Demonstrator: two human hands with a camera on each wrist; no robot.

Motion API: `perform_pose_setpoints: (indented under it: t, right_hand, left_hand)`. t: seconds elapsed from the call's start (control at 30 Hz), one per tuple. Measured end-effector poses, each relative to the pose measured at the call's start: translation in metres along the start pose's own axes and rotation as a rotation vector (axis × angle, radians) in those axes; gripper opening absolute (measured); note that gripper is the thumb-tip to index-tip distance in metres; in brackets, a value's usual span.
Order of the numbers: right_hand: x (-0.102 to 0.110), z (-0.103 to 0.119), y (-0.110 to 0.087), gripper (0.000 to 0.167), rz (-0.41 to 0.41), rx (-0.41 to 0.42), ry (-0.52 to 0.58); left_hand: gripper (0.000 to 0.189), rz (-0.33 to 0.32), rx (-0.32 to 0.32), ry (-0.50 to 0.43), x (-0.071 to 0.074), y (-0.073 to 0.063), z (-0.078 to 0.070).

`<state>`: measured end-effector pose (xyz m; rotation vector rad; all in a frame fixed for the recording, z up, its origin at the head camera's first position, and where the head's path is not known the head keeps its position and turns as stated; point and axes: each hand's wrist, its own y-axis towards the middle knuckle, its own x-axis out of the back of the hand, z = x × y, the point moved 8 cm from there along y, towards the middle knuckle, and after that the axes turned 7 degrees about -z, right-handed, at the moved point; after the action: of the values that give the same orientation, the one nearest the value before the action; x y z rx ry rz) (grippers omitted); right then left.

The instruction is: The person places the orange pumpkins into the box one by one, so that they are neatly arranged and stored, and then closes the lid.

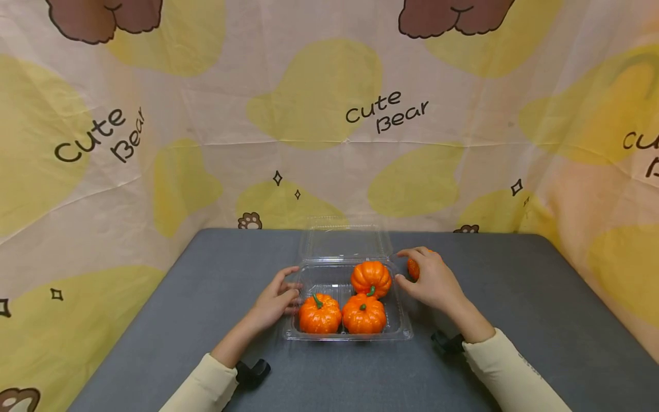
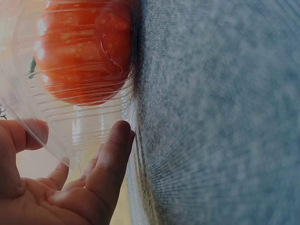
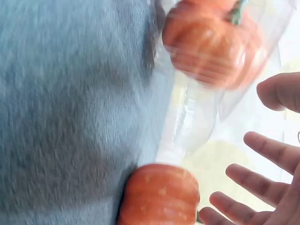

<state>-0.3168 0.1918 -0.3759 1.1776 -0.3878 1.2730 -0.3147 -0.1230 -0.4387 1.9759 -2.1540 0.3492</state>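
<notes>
A clear plastic clamshell box sits on the table with its lid folded back. Inside are three small orange pumpkins: one front left, one front right and one back right. Another orange pumpkin is on the table right of the box, partly hidden by the right hand. That hand is beside the box with fingers spread, holding nothing. At the box's left side, the left hand has its thumb near the rim and loosely extended fingers by the ribbed wall.
A grey cloth covers the table. Behind it hangs a patterned curtain with printed words. Black wrist straps show near both cream sleeves.
</notes>
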Motion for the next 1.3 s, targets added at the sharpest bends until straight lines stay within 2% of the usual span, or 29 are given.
perform_pose_setpoints:
  t: [0.3,0.73,1.07,1.3]
  right_hand:
    - [0.009,-0.021,0.005,0.043,-0.016,-0.053,-0.006]
    - [0.006,-0.049,0.007,0.043,-0.012,-0.123,-0.034]
    - [0.004,-0.065,0.009,0.048,0.019,-0.17,-0.064]
    - [0.001,-0.069,0.008,0.051,0.033,-0.176,-0.032]
  left_hand:
    - [0.054,0.004,-0.006,0.003,0.0,0.0,-0.001]
    - [0.054,0.005,0.0,-0.003,0.0,0.0,0.0]
    - [0.053,0.01,-0.005,-0.004,0.001,0.001,-0.002]
    - [0.053,0.014,-0.008,-0.008,0.001,0.0,-0.001]
